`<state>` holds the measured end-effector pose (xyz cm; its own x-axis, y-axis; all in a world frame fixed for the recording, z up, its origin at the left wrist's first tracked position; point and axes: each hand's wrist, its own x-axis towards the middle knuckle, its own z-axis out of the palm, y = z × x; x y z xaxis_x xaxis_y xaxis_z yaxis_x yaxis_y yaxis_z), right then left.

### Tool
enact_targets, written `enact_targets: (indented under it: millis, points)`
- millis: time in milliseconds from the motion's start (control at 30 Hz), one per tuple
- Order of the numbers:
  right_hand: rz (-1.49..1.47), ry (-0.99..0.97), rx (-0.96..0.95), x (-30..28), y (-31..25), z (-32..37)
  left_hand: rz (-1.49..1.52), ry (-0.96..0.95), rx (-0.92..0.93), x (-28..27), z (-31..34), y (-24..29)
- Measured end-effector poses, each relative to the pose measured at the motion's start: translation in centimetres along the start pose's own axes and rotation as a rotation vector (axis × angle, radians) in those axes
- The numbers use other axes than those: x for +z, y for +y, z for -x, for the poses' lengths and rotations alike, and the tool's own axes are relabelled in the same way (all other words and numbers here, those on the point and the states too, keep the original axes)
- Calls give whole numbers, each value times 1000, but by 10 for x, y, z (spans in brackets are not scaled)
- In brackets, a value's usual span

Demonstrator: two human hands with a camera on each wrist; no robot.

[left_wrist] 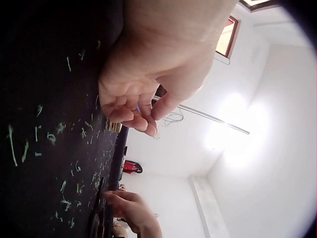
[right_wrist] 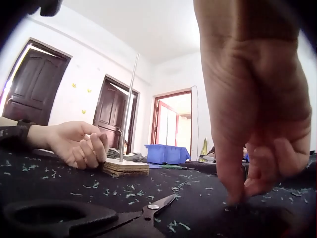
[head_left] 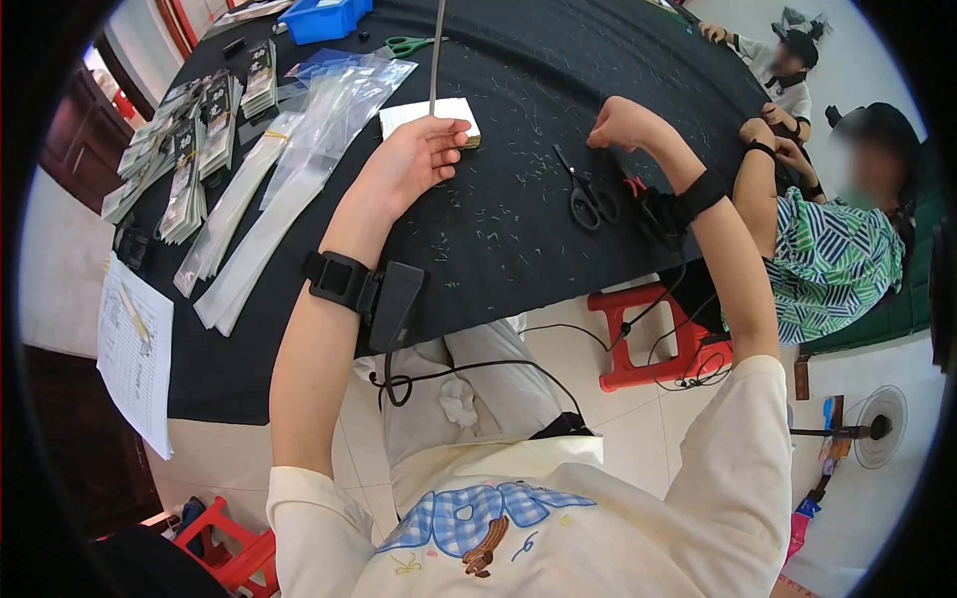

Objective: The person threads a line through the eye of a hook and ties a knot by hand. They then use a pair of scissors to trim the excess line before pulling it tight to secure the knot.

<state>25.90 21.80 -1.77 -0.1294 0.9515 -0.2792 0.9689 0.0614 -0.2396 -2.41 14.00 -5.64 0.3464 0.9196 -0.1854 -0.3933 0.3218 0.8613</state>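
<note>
My left hand (head_left: pixel 414 159) lies palm up with fingers loosely curled, beside a layered block (right_wrist: pixel 126 168) with a white top. A thin metal rod (head_left: pixel 437 60) rises upright from that block, just behind the hand. My right hand (head_left: pixel 638 128) bends down at the wrist, its fingertips right at the black cloth (head_left: pixel 498 269). In the right wrist view its thumb and forefinger are close together, the other fingers curled; I cannot tell whether they pinch anything. Green thread scraps (left_wrist: pixel 64 203) lie scattered between the hands. Black scissors (head_left: pixel 586 204) lie partly open near the right hand.
Clear plastic sleeves (head_left: pixel 299 159) and banded stacks of printed packets (head_left: pixel 214 125) lie on the left. Behind are a blue bin (head_left: pixel 324 20) and green-handled scissors (head_left: pixel 407 46). A written sheet (head_left: pixel 135 369) overhangs the left edge. Another person (head_left: pixel 827 259) sits at right.
</note>
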Motion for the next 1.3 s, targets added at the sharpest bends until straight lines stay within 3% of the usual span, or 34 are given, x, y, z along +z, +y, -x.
enact_targets:
  millis: [867, 967, 1067, 1167, 1300]
  points:
    - [-38, -63, -21, 3, -3, 1, -3, 22, 6, 1, -1, 0]
    - [-64, -69, -86, 4, 1, 2, -17, 29, -3, 2, 0, 1]
    - [-113, 52, -231, 7, 4, 7, -72, -16, 41, 6, 3, 3]
    - [-119, 184, -408, -1, -18, 40, -190, -117, 200, 23, 15, 10]
    - [96, 386, -703, -1, -45, 78, -406, -198, 304, 38, 26, 9]
